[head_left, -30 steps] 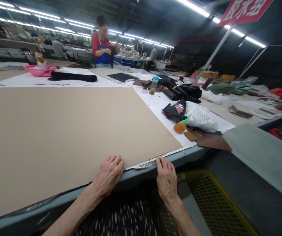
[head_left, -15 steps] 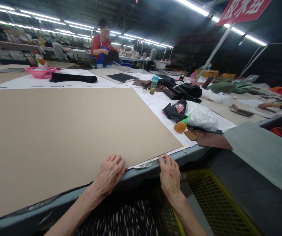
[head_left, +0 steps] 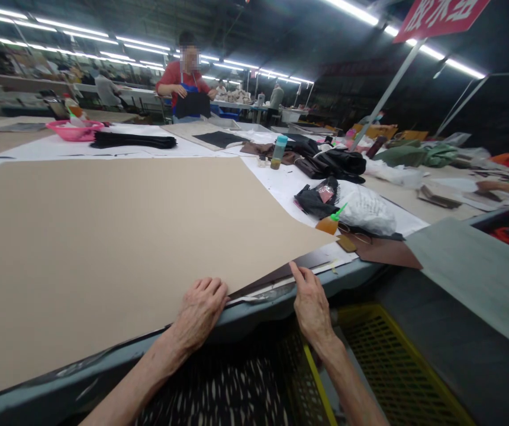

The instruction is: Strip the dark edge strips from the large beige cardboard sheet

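Cardboard sheet [head_left: 125, 236] lies across the worktable, its near corner raised off the surface.
Right hand [head_left: 312, 305] grips the near edge, fingers closed on it, and the dark underside shows between the two hands. Left hand [head_left: 199, 310] lies flat on the sheet, fingers open, holding nothing. Beyond the right fingertips stand an orange bottle [head_left: 328, 223] and a white bag [head_left: 363, 210]; a yellow crate [head_left: 392, 367] sits below that hand.

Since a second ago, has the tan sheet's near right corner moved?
Yes. The near right corner of the tan sheet has lifted off the grey table edge at the right hand, showing a dark band beneath.
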`<action>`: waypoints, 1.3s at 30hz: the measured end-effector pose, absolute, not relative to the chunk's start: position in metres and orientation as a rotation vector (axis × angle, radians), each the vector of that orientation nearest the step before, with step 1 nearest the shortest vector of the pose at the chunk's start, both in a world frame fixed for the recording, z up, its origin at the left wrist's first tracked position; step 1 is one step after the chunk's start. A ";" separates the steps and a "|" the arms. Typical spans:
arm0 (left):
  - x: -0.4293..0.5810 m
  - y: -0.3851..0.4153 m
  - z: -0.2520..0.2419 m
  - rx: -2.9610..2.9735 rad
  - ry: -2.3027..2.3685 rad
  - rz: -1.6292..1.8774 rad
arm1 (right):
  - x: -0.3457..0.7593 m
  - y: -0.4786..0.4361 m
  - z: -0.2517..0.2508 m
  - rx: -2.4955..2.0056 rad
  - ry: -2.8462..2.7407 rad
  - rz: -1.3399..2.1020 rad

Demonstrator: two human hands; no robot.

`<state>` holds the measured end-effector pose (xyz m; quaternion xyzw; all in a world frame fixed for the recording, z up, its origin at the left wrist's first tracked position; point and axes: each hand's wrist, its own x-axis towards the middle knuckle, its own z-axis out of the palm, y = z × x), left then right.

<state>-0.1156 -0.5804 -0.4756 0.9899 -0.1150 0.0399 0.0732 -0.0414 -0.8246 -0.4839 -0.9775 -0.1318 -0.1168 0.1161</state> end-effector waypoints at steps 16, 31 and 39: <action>-0.115 -0.579 -0.482 3.023 -0.243 0.106 | -0.063 -0.793 -0.505 -2.823 -0.800 -0.362; -0.109 -0.571 -0.476 2.990 -0.130 0.143 | -0.081 -0.773 -0.498 -2.987 -0.947 -0.338; -0.115 -0.568 -0.476 3.021 -0.300 0.152 | -0.067 -0.769 -0.489 -2.924 -0.847 -0.329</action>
